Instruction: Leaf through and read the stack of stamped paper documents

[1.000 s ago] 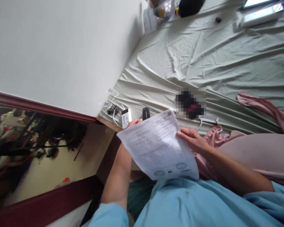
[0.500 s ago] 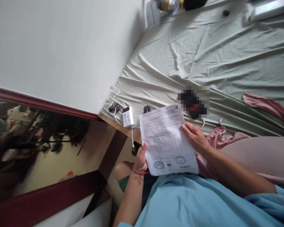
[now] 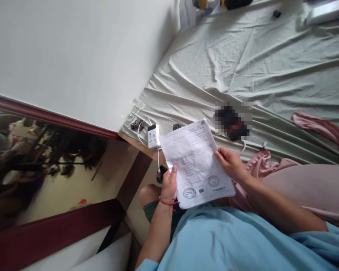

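Note:
A printed document [image 3: 193,162] with two round stamps near its lower edge is held up over my lap. My left hand [image 3: 169,185] grips its left edge, thumb on top and the other fingers mostly hidden behind. On the opposite edge, my right hand [image 3: 231,162] pinches the paper between thumb and fingers. Just beyond the sheet's left side, a white power bank [image 3: 153,136] with a cable lies on the bed. A small black object [image 3: 177,127] sits partly behind the paper's top edge.
A pixelated dark object [image 3: 233,122] with a white cable lies on the green bedsheet [image 3: 209,71]. Pink fabric [image 3: 260,160] and a pillow [image 3: 307,184] are at my right. A white wall [image 3: 73,56] and a dark red wooden rail [image 3: 59,226] stand left.
The document has tilted, its top edge shifting slightly left and its right corner rising. Both hands keep their hold, and the left hand has moved up a little. The camera view has shifted slightly.

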Available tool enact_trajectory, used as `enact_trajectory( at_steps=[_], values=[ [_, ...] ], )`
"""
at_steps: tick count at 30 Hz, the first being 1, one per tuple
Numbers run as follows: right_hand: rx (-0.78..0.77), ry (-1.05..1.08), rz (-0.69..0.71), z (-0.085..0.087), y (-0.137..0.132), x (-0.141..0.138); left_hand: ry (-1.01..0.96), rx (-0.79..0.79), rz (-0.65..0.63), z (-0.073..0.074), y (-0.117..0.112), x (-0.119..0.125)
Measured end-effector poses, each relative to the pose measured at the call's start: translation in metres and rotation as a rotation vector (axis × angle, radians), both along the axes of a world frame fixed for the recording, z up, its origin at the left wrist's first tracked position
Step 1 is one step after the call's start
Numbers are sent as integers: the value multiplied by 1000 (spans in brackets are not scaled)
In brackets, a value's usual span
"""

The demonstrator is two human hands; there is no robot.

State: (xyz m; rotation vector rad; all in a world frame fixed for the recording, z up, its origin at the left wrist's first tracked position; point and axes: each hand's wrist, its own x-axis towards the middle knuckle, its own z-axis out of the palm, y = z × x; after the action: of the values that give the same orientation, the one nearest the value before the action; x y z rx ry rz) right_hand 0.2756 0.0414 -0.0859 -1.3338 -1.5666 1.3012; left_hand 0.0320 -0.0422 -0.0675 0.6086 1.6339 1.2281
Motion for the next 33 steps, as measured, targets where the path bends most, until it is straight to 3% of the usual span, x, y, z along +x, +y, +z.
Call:
enact_trajectory(
  at_steps=[6,10,13,20,24,28,33],
  values=[
    [36,-157,47,-6,2,-2,-187,-172,43,-1,-6,8],
    [33,-89,47,-9,2,-4,-167,-105,83,-3,-9,13],
    [39,-69,7,-11,3,-4,-195,-39,41,-3,-7,17],
    [-33,-28,-63,-12,3,-3,-107,-9,4,-2,-1,18],
    [-51,-40,-108,-13,4,-2,-4,-68,-44,-12,-9,13],
    [-61,0,-51,-15,3,-3,113,-84,-35,-24,-18,10],
    [-75,20,49,-16,1,-4,31,-58,33,-20,-24,13]
  ],
)
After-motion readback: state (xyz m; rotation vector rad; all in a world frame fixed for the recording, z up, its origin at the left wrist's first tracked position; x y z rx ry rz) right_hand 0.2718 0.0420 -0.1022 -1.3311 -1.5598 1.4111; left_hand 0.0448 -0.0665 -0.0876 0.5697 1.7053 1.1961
